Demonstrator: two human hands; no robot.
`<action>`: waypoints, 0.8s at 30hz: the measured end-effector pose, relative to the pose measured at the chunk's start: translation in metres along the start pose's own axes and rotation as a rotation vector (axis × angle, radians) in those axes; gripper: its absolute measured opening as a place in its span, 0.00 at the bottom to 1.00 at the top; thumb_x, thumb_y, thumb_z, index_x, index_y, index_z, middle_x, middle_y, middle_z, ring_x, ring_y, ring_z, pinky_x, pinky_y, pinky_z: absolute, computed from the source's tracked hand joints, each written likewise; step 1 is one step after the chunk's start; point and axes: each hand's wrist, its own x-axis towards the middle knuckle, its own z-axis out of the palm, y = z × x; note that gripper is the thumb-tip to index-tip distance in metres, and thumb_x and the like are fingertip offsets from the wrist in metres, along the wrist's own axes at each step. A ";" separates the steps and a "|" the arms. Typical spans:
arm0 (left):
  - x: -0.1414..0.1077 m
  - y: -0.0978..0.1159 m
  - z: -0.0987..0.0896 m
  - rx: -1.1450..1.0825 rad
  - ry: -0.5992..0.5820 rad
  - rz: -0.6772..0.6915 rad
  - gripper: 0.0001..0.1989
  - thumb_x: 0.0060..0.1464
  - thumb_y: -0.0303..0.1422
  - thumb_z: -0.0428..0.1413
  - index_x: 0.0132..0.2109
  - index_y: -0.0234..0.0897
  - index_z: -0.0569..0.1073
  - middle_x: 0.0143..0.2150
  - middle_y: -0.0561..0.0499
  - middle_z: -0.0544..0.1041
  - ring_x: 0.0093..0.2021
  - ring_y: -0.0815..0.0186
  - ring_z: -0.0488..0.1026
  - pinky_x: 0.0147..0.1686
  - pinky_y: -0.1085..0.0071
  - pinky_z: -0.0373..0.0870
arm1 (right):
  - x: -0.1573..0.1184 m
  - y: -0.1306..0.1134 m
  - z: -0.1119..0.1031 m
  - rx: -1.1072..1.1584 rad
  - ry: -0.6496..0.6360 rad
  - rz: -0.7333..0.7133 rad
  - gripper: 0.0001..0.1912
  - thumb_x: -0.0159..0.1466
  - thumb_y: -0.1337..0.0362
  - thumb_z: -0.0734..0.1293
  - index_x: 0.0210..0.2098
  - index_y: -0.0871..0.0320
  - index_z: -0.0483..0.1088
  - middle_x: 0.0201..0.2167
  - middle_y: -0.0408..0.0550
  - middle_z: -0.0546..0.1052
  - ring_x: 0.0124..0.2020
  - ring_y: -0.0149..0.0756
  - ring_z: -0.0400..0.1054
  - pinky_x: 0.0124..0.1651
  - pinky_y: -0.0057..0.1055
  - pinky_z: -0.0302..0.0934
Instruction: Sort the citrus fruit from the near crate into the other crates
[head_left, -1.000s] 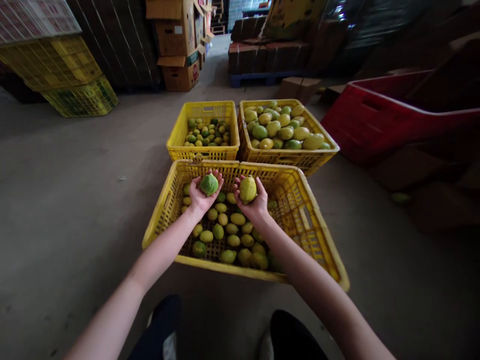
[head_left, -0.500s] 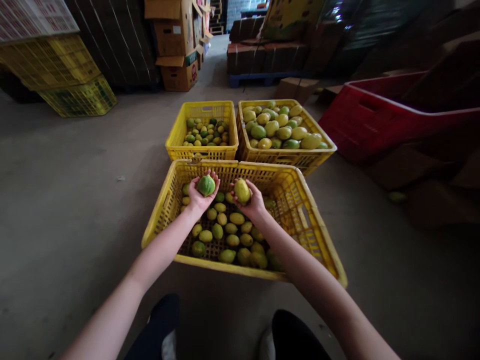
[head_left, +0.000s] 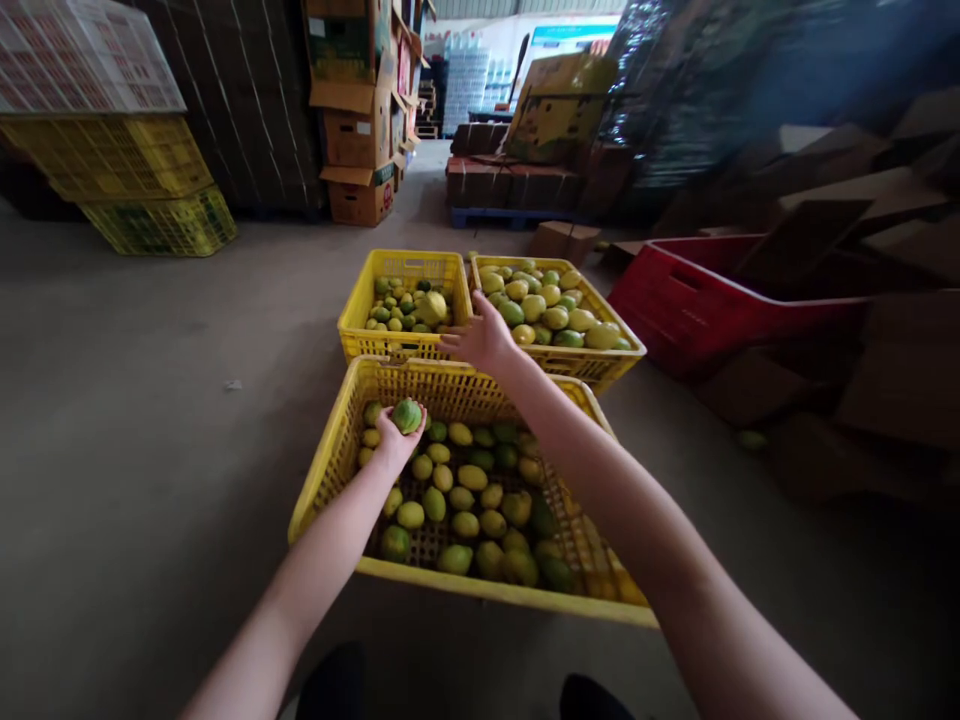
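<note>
On the palm of my left hand (head_left: 399, 432) rests a green fruit (head_left: 406, 416), above the left part of the near yellow crate (head_left: 480, 590). That crate has several yellow and green fruits on its slotted bottom. My right hand (head_left: 484, 338) is stretched out with fingers apart and nothing in it, over the near edge of the back left crate (head_left: 405, 262). A larger yellow fruit (head_left: 431, 308) shows above the small fruits in that crate. Beside it, the back right crate (head_left: 600, 372) is heaped with larger yellow-green fruits.
A red crate (head_left: 675, 320) and loose cardboard (head_left: 892, 360) stand at the right. Stacked crates (head_left: 161, 220) are at the far left. Cardboard boxes (head_left: 360, 195) and a blue pallet (head_left: 495, 216) stand farther back on the floor.
My right hand has moved forward to the back left crate and let go of the yellow fruit. My left hand still holds the green fruit. The view has tilted up.
</note>
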 end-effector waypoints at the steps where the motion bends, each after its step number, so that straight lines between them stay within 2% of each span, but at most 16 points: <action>1: -0.002 -0.002 0.001 0.006 -0.013 -0.017 0.13 0.52 0.31 0.45 0.40 0.34 0.72 0.27 0.49 0.74 0.28 0.64 0.75 0.32 0.67 0.77 | 0.004 -0.009 0.005 -0.044 0.039 -0.018 0.30 0.64 0.47 0.56 0.59 0.59 0.56 0.55 0.60 0.68 0.50 0.43 0.68 0.45 0.44 0.69; 3: -0.007 -0.006 0.003 0.009 -0.049 -0.020 0.13 0.51 0.31 0.46 0.40 0.33 0.72 0.28 0.47 0.75 0.30 0.63 0.76 0.34 0.66 0.78 | 0.002 -0.008 0.007 -0.173 0.048 -0.007 0.26 0.64 0.51 0.58 0.58 0.57 0.59 0.57 0.57 0.67 0.52 0.41 0.66 0.48 0.42 0.67; 5: -0.010 -0.008 0.003 0.025 -0.082 0.002 0.13 0.49 0.30 0.47 0.40 0.33 0.72 0.29 0.47 0.76 0.31 0.62 0.77 0.36 0.63 0.78 | -0.008 0.012 -0.002 -0.421 0.008 0.016 0.22 0.65 0.55 0.58 0.56 0.56 0.63 0.56 0.54 0.70 0.52 0.39 0.67 0.48 0.39 0.67; 8: -0.009 -0.012 -0.006 0.142 -0.127 -0.008 0.12 0.48 0.30 0.47 0.38 0.33 0.72 0.30 0.45 0.77 0.34 0.58 0.78 0.37 0.59 0.78 | -0.027 0.054 -0.036 -1.041 -0.005 0.013 0.20 0.68 0.56 0.54 0.54 0.58 0.66 0.52 0.53 0.74 0.48 0.37 0.71 0.45 0.33 0.67; 9: -0.008 -0.015 -0.011 0.231 -0.127 -0.032 0.11 0.49 0.31 0.47 0.37 0.34 0.72 0.30 0.45 0.77 0.35 0.58 0.79 0.37 0.59 0.78 | -0.033 0.066 -0.051 -1.171 0.007 0.017 0.19 0.67 0.57 0.56 0.53 0.59 0.67 0.50 0.54 0.75 0.47 0.39 0.71 0.46 0.33 0.67; 13: -0.007 -0.035 -0.032 0.730 -0.020 -0.253 0.05 0.50 0.29 0.50 0.34 0.37 0.71 0.26 0.49 0.75 0.28 0.63 0.77 0.31 0.64 0.78 | -0.061 0.093 -0.110 -1.438 -0.023 0.051 0.13 0.60 0.62 0.66 0.44 0.59 0.72 0.43 0.55 0.78 0.49 0.46 0.71 0.51 0.36 0.62; 16: -0.011 -0.048 -0.028 0.991 0.026 -0.453 0.07 0.47 0.23 0.54 0.34 0.39 0.72 0.24 0.52 0.74 0.23 0.60 0.76 0.28 0.56 0.77 | -0.082 0.101 -0.142 -1.583 -0.080 0.086 0.11 0.60 0.64 0.67 0.42 0.60 0.74 0.45 0.58 0.78 0.50 0.50 0.71 0.51 0.39 0.62; 18: -0.011 -0.053 -0.006 1.264 -0.040 -0.581 0.10 0.46 0.20 0.55 0.34 0.40 0.73 0.24 0.52 0.75 0.22 0.58 0.76 0.28 0.52 0.76 | -0.092 0.104 -0.155 -1.643 -0.099 0.093 0.14 0.62 0.64 0.64 0.46 0.62 0.72 0.47 0.61 0.77 0.50 0.50 0.72 0.50 0.39 0.63; 20: -0.003 -0.058 0.034 1.508 -0.135 -0.654 0.10 0.45 0.19 0.56 0.33 0.38 0.73 0.24 0.49 0.76 0.22 0.56 0.76 0.26 0.53 0.76 | -0.097 0.105 -0.162 -1.670 -0.142 0.103 0.15 0.62 0.64 0.65 0.47 0.63 0.72 0.46 0.61 0.78 0.47 0.49 0.74 0.46 0.37 0.65; 22: 0.015 -0.065 0.090 1.575 -0.186 -0.629 0.10 0.44 0.19 0.57 0.32 0.37 0.74 0.25 0.47 0.77 0.23 0.56 0.76 0.22 0.59 0.75 | -0.099 0.104 -0.163 -1.676 -0.184 0.100 0.16 0.61 0.64 0.66 0.47 0.63 0.73 0.44 0.60 0.79 0.45 0.48 0.75 0.44 0.34 0.67; 24: 0.039 -0.075 0.157 1.547 -0.223 -0.530 0.09 0.45 0.20 0.57 0.32 0.39 0.73 0.24 0.51 0.76 0.25 0.59 0.77 0.23 0.64 0.76 | -0.100 0.103 -0.159 -1.673 -0.190 0.062 0.17 0.61 0.64 0.65 0.49 0.62 0.72 0.45 0.59 0.78 0.46 0.47 0.74 0.45 0.35 0.67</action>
